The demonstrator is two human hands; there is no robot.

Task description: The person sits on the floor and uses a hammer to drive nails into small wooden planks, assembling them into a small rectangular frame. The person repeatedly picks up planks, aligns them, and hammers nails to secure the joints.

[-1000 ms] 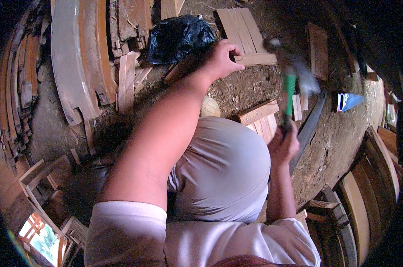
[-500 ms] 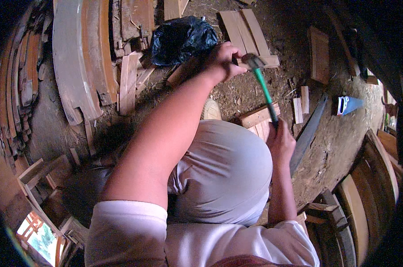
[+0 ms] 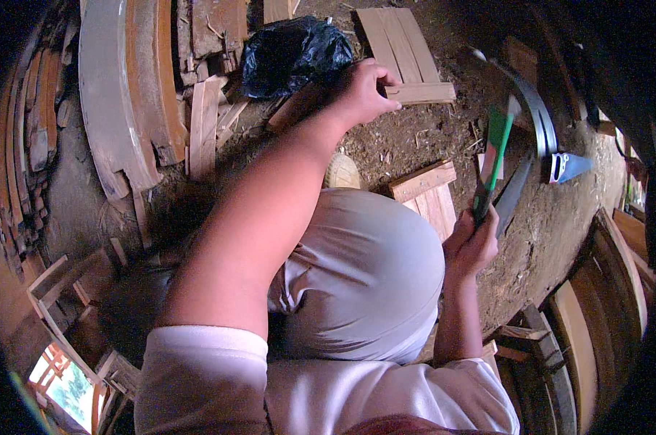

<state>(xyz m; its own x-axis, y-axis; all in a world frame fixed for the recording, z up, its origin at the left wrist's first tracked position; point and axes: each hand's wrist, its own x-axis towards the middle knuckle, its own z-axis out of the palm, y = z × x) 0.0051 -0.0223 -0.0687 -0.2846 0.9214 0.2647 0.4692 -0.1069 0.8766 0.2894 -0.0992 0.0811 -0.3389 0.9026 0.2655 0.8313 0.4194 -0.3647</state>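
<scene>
We see a dim interior, its brightest patch the opening (image 3: 73,391) at lower left. Soft light pales the shirt sleeve (image 3: 205,370); small glints catch the black plastic bag (image 3: 292,58). Motion smears the hammer (image 3: 497,143) into streaks. Fisheye distortion bows the planks (image 3: 109,94), and we lose the corners to blackness.

Matt bare wood in the slatted panel (image 3: 402,52) beyond your left hand (image 3: 364,94), crinkled glossy black plastic bag (image 3: 295,58) to its left, smooth-looking green-handled hammer (image 3: 495,145) in your right hand (image 3: 473,241), rough earth floor (image 3: 415,138) between, matt cloth trousers (image 3: 371,275) below both.
</scene>
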